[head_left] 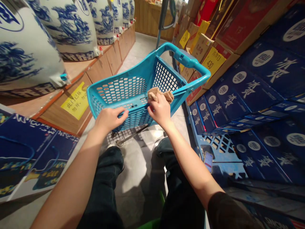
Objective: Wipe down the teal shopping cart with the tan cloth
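A blue plastic shopping cart [119, 81] with lattice sides stands in front of me, its handle at the upper right. My left hand [109, 118] rests on the near rim, fingers curled over the edge and thumb lying along it; it seems to hold only the rim. Farther right along the same rim, my right hand [161, 111] is closed on a crumpled tan cloth [154, 93], which bunches above the knuckles and touches the cart's edge. The fingertips of both hands are partly hidden behind the rim.
Large blue-and-white porcelain jars [71, 28] with spigots line a wooden cabinet [114, 57] at left. Stacked blue boxes [240, 82] rise at right beside a blue pallet [215, 144]. A phone [208, 161] lies there. Blue printed boxes [26, 152] stand at lower left.
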A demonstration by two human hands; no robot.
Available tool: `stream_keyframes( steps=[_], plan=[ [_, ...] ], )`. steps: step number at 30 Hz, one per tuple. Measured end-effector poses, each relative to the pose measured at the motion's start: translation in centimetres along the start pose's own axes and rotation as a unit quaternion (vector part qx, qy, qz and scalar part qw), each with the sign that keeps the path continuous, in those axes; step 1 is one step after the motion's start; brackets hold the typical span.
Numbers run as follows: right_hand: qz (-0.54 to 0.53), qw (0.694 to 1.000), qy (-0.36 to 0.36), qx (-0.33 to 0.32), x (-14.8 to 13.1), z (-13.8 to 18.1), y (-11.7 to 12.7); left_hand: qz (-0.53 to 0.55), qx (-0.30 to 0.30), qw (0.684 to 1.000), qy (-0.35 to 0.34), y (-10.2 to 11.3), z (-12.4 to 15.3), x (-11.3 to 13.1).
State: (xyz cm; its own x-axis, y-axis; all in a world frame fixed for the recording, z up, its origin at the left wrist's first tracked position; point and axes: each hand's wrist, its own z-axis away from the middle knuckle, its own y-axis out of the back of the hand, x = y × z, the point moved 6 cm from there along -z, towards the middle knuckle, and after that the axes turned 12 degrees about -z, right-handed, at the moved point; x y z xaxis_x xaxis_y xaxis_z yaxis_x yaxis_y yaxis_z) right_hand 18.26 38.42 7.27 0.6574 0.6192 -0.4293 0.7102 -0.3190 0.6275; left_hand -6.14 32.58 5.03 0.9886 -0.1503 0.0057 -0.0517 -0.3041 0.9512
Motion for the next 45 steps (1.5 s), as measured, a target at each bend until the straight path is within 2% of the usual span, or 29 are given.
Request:
stream_keyframes(
  steps=[2,5,7,9,13,15,16,18,21,23,25,27,28,32,34,35,36,38,42,45],
  plan=[
    [0.058,0.998,0.013,-0.019,0.1,0.0,0.6,-0.005,0.0,1.0,-0.002,0.2,0.2,0.2],
    [0.088,0.993,-0.014,0.075,2.9,-0.5,4.0,-0.011,-0.003,1.0,-0.002,0.3,0.5,0.5],
    [0.075,0.993,-0.01,0.087,4.0,-0.3,4.4,-0.014,-0.007,1.0,-0.001,0.3,0.6,0.6],
    [0.048,0.998,0.012,0.044,2.9,0.5,2.4,-0.02,-0.014,1.0,0.001,0.3,0.7,0.8],
    [-0.011,0.989,0.093,-0.114,-3.5,3.3,-4.2,-0.037,-0.035,0.999,0.009,0.5,0.7,1.1],
    [-0.02,0.977,0.135,-0.164,-5.9,4.2,-6.0,-0.045,-0.046,0.998,0.011,0.6,0.7,1.1],
    [-0.018,0.974,0.149,-0.17,-6.1,4.3,-6.0,-0.047,-0.048,0.998,0.009,0.6,0.7,1.0],
    [-0.007,0.979,0.15,-0.137,-4.3,3.7,-4.3,-0.046,-0.046,0.998,0.001,0.7,0.8,1.0],
    [0.011,0.998,0.069,-0.007,2.4,2.0,0.9,-0.038,-0.027,0.999,-0.01,0.8,0.8,1.0],
    [0.024,0.997,0.017,0.075,6.7,1.4,4.0,-0.035,-0.016,0.999,-0.016,0.7,0.8,1.3],
    [0.016,0.989,0.008,0.144,8.6,1.4,5.4,-0.034,-0.012,0.999,-0.02,0.6,0.8,1.8],
    [0.001,0.988,0.019,0.156,7.7,2.0,4.2,-0.033,-0.015,0.999,-0.02,0.6,0.7,2.3],
    [-0.006,0.99,0.028,0.135,6.4,2.4,2.9,-0.032,-0.017,0.999,-0.02,0.6,0.7,2.5],
    [-0.008,0.995,0.078,-0.06,-0.6,4.5,-4.7,-0.033,-0.019,0.999,-0.018,0.7,0.5,2.7],
    [-0.011,0.986,0.119,-0.116,-2.8,5.2,-6.8,-0.039,-0.015,0.999,-0.018,0.7,0.3,2.3],
    [-0.01,0.983,0.135,-0.127,-3.0,5.3,-7.1,-0.044,-0.014,0.999,-0.016,0.6,0.3,2.0],
    [-0.005,0.982,0.143,-0.126,-2.5,5.2,-6.9,-0.049,-0.014,0.999,-0.015,0.5,0.2,1.7],
    [0.01,0.988,0.125,-0.092,0.1,4.4,-5.2,-0.054,-0.016,0.998,-0.014,0.4,0.2,1.2],
    [0.03,0.999,0.027,0.036,8.8,1.9,1.3,-0.039,-0.017,0.999,-0.021,0.2,0.2,1.3],
    [0.002,0.99,0.018,0.139,12.5,1.1,4.3,-0.033,-0.013,0.999,-0.029,0.3,0.1,2.0]
  ],
)
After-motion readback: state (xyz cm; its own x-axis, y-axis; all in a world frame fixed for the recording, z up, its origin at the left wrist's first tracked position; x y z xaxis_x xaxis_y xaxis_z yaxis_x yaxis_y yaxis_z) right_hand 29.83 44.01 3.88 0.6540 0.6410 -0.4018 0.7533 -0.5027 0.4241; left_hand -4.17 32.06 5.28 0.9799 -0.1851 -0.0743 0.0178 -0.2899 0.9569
